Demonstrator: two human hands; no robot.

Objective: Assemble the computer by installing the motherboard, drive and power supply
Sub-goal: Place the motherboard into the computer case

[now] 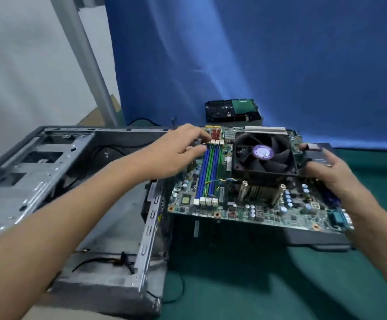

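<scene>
Motherboard held beside the open chassis. The left hand (183, 151) is gripping the far left edge of the motherboard (268, 211), its fingers curling over the board near the ends of the blue and green memory slots (207, 172). The right hand (329, 172) is clasping the opposite edge, thumb lying against the frame of the black cooler fan (263, 153) (its hub carries a purple label). Between the two hands the board is hanging above the green table cover (280, 285), just right of the grey computer case (72, 181), which is lying open on its side; the board is not inside it. A dark flat panel (315, 239) is lying beneath the board's right portion. The hard drive (233, 109) is sitting well behind the board, circuit side up, before the blue backdrop (257, 54).
</scene>
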